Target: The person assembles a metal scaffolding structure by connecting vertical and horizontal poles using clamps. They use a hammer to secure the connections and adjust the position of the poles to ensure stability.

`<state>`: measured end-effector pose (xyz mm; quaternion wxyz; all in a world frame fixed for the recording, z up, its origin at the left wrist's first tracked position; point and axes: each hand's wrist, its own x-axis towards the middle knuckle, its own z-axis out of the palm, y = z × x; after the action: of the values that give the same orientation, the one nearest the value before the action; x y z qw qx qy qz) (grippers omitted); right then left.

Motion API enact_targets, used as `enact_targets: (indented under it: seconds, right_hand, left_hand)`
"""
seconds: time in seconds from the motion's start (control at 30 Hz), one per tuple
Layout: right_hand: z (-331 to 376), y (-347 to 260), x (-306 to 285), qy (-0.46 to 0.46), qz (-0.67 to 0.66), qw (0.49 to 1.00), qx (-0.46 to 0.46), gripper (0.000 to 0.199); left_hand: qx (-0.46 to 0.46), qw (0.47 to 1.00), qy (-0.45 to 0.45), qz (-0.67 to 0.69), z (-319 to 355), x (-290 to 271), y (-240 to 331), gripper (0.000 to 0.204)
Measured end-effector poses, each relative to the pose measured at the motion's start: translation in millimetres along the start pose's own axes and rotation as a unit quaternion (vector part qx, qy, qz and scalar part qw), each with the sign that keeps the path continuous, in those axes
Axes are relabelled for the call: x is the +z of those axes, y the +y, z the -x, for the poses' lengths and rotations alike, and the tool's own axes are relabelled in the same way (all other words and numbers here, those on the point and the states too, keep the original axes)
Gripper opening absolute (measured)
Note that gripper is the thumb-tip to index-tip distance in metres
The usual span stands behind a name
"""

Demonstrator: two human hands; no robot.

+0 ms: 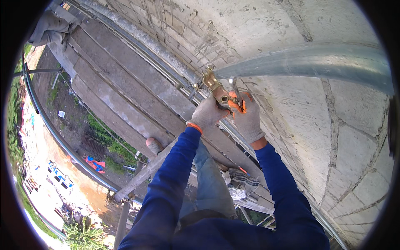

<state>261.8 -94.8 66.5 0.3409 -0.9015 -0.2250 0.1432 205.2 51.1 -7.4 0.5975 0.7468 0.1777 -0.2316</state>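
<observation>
I stand on scaffold planks [121,87] high beside a block wall [316,125]. My left hand [206,113], in a grey glove with an orange cuff, grips a rusty metal scaffold clamp [214,85]. My right hand [248,116], gloved the same, closes on a thin metal tool [234,89] at the clamp's bolt. The clamp sits at the end of a shiny steel tube [316,62] that runs out to the right along the wall. Both blue sleeves reach up from the lower edge.
Another person's legs [50,29] stand on the planks at the far upper left. A guard rail tube [54,133] curves along the scaffold's outer side, with the ground far below. A diagonal pipe [141,173] and a rag [241,183] lie near my feet.
</observation>
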Motion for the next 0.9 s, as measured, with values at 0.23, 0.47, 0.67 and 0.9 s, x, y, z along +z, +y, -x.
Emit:
enact_targets:
  seconds: [0.23, 0.47, 0.67, 0.9]
  right_hand:
    - [54, -3, 39, 0.131, -0.209, 0.957, 0.153, 0.019]
    - [60, 15, 32, 0.117, -0.614, 0.729, 0.279, 0.016]
    - [77, 10, 34, 0.135, -0.663, 0.681, 0.279, 0.018]
    - [72, 26, 38, 0.181, -0.667, 0.681, 0.244, 0.016]
  left_hand:
    - [0.059, 0.989, -0.083, 0.104, -6, 13, -4, 0.055]
    - [0.072, 0.988, -0.104, 0.094, 0, 25, 3, 0.064]
    - [0.049, 0.968, -0.210, 0.125, -16, 46, -23, 0.062]
    - [-0.013, 0.927, -0.298, 0.226, -17, 44, 2, 0.047]
